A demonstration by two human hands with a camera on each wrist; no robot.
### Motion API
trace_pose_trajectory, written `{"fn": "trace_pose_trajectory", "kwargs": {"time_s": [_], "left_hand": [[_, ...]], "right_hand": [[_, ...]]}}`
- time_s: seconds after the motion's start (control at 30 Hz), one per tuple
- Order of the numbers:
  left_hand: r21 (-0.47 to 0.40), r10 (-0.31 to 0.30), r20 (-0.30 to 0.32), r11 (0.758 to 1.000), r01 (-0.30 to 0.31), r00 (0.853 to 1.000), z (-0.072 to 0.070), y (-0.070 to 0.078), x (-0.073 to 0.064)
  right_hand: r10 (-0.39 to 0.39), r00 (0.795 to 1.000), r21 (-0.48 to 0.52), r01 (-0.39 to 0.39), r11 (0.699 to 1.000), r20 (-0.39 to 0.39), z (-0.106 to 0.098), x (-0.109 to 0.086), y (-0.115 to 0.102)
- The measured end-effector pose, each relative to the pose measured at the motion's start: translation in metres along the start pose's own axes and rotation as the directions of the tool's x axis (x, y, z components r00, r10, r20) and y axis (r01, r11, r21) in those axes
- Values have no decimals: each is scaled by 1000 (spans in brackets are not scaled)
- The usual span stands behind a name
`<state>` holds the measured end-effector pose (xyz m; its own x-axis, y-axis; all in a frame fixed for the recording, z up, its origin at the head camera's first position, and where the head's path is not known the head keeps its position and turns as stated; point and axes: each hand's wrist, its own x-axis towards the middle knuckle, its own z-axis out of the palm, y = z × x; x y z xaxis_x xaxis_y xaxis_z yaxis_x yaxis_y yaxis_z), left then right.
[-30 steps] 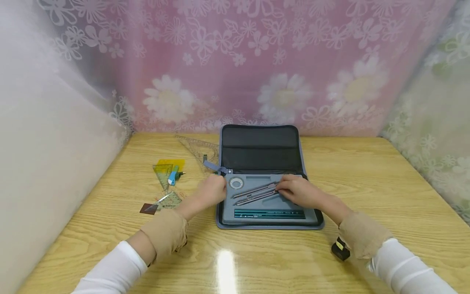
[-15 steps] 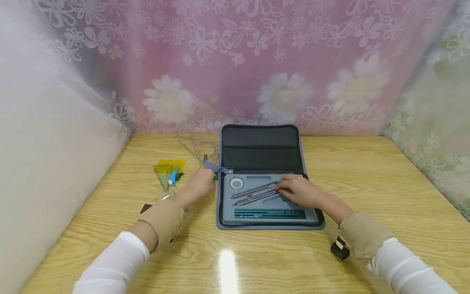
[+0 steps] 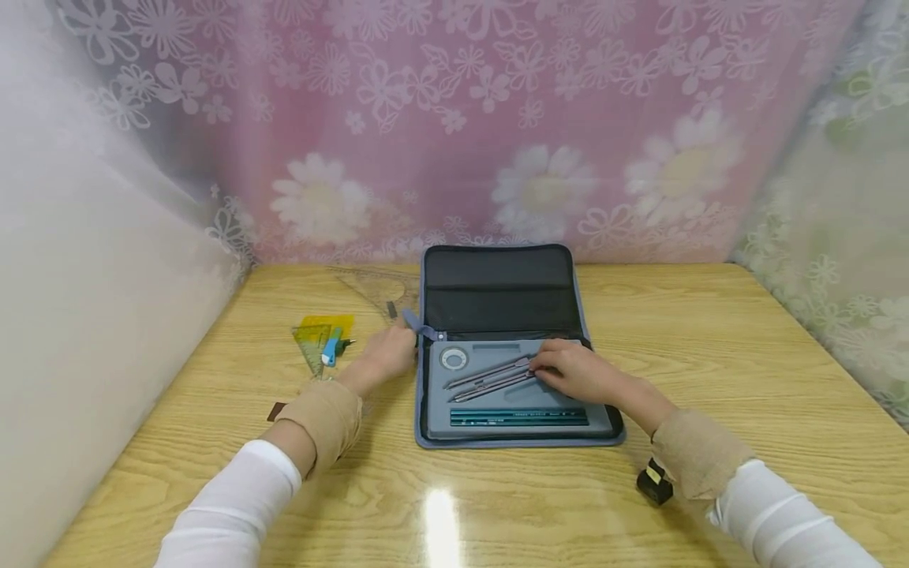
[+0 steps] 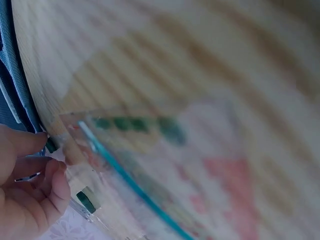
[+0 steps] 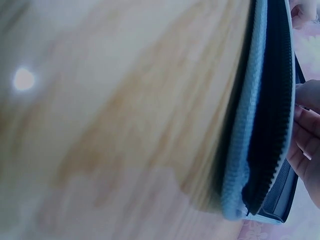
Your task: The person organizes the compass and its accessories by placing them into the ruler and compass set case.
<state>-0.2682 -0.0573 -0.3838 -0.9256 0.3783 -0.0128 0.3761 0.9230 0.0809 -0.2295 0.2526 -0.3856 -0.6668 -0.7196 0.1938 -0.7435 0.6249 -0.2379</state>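
Observation:
A zip case (image 3: 521, 442) lies open on the table, with a grey tray inside. My right hand (image 3: 575, 371) pinches the right end of a metal drawing compass (image 3: 490, 386) whose two long legs point left in the tray. Below it, dark green pencils (image 3: 518, 417) fill a slot; a white ring-shaped piece (image 3: 454, 358) sits at upper left. My left hand (image 3: 390, 351) is at the case's left side. In the left wrist view, its curled thumb and fingertips meet at a small dark green piece (image 4: 51, 145). A similar dark green piece (image 4: 86, 200) lies on clear plastic nearby.
Left on the table are a green set square (image 3: 310, 347), a yellow sheet (image 3: 344, 322), a blue-and-white tool (image 3: 331, 347) and a brown square (image 3: 276, 411). A large clear set square (image 3: 362, 285) lies behind the left hand. A black object (image 3: 654, 482) sits near the right wrist.
My left hand has moved left from the tray's edge to the table beside the case, then slightly up toward the strap. The right hand has stayed on the compass.

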Motion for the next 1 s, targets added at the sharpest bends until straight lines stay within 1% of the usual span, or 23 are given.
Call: {"fn": "trace_pose_trajectory", "kwargs": {"time_s": [0.1,0.27,0.4,0.5,0.6,0.67,0.77,0.83,0.9,0.97,1.0], "left_hand": [[12,17,4,1000,-17,1000,1,-1,1],[32,61,-36,998,-60,997,0,-2,3],[18,70,-36,997,-69,997,-2,-5,5],[-4,74,-21,997,-74,997,-3,-7,6],[-25,95,-23,995,-96,995,-3,-9,5],[-55,110,-38,992,-112,993,-3,-10,4],[-107,99,-59,989,-105,993,-4,-13,-1],[-140,92,-70,985,-101,993,-7,-14,-4],[-157,96,-80,982,-108,992,-13,-14,-4],[-171,116,-77,977,-128,990,-20,-9,-2],[-176,141,-82,972,-154,987,-23,-5,-1]], "right_hand": [[-7,1000,-3,7,1000,0,0,0,-1],[-24,1000,-5,24,1000,-11,0,0,-1],[-35,999,-14,35,999,-25,0,1,1],[-35,999,-15,35,999,-26,0,1,2],[-29,999,-13,29,999,-23,0,0,2],[-26,999,-15,26,1000,-22,-1,0,2],[-25,999,-14,25,1000,-22,-1,0,1],[-24,1000,-13,23,1000,-19,-1,0,0],[-23,1000,-9,23,1000,-18,-1,0,0],[-21,1000,-6,21,1000,-16,0,-1,0],[-19,1000,0,19,1000,-13,0,-1,0]]}}
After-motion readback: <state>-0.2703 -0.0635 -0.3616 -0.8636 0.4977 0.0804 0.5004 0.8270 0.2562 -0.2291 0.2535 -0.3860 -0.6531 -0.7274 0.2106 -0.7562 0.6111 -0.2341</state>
